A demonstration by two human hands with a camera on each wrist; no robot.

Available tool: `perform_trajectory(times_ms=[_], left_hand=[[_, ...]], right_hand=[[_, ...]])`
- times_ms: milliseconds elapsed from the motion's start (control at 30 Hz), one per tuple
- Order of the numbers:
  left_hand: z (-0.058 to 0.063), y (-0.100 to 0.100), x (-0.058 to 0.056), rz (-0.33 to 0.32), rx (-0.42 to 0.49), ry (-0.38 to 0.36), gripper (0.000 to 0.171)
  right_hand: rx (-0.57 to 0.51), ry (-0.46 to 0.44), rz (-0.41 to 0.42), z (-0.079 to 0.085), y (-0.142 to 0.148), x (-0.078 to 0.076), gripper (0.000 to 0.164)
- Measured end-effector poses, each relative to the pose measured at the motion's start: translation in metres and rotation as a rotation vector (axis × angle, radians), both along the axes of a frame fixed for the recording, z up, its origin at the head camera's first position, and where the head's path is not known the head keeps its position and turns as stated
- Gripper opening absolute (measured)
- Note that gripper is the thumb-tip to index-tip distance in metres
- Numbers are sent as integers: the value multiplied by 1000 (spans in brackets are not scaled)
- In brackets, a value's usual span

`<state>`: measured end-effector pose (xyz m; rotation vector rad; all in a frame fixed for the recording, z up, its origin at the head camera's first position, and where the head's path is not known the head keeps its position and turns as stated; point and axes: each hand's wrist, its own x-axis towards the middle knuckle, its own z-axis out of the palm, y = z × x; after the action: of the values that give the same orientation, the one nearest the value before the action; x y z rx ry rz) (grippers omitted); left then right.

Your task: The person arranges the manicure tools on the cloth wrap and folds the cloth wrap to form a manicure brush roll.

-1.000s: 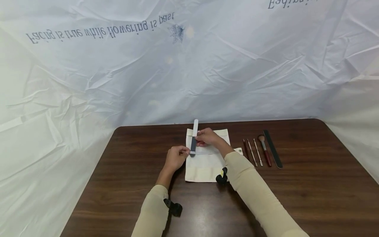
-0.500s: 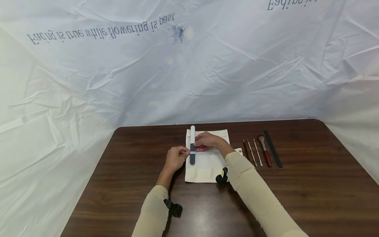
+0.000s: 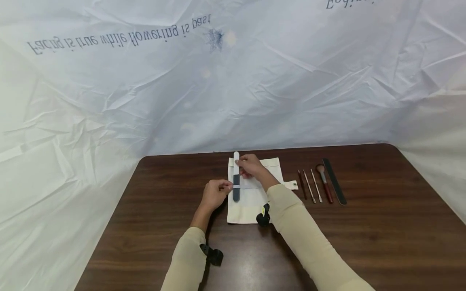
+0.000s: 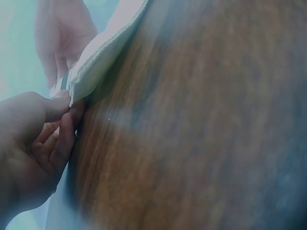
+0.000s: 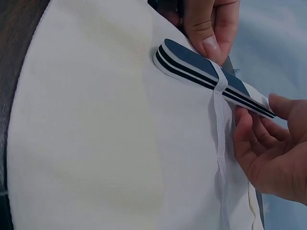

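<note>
A long nail buffer [image 3: 236, 178], dark grey at the near end and white at the far end, lies along the left side of a cream cloth tool roll [image 3: 251, 202]. A white elastic band [image 5: 220, 120] on the roll passes over the buffer's dark part. My right hand [image 3: 251, 165] pinches the buffer's white part, thumb on top, as the right wrist view shows. My left hand [image 3: 215, 192] pinches the roll's left edge beside the band; in the left wrist view the cloth edge [image 4: 91, 72] sits between its thumb and finger.
To the right lie a thin dark red stick [image 3: 302, 184], two slim metal tools [image 3: 309, 186], a brush [image 3: 325, 182] with a red handle, and a dark nail file [image 3: 334, 181]. The roll's snap tab [image 3: 290, 185] points toward them. A white sheet [image 3: 255, 101] hangs behind the brown table [image 3: 153, 226].
The nail buffer slid toward me under the elastic band and straightened. My right hand then shifted up to its white part. My left hand stayed at the roll's edge.
</note>
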<state>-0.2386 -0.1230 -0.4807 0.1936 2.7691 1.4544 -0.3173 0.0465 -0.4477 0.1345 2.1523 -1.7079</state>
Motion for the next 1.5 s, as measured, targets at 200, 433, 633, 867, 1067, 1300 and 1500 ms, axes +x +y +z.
perform_trajectory(times_ms=[200,433,633,867,1067,1300,1500], left_hand=[[1,0,1,10,10,0,11],[-1,1,0,28,-9,15,10],[-1,3,0,40,-15,17,10],[1,4,2,57,-22,14,10],[1,2,2,56,-19,8,10],[0,0,3,39,-4,-6,11],[3,0,4,-17,-5,41,12]], right_hand=[[-6,21,-37,1,1,-1,43],[-5,-7,34,0,13,0,44],[1,-120,148,2,22,5,45],[64,-174,367,0,28,6,28],[76,-121,401,-6,30,5,24],[61,-82,403,-12,30,3,28],[161,46,427,-3,37,6,29]])
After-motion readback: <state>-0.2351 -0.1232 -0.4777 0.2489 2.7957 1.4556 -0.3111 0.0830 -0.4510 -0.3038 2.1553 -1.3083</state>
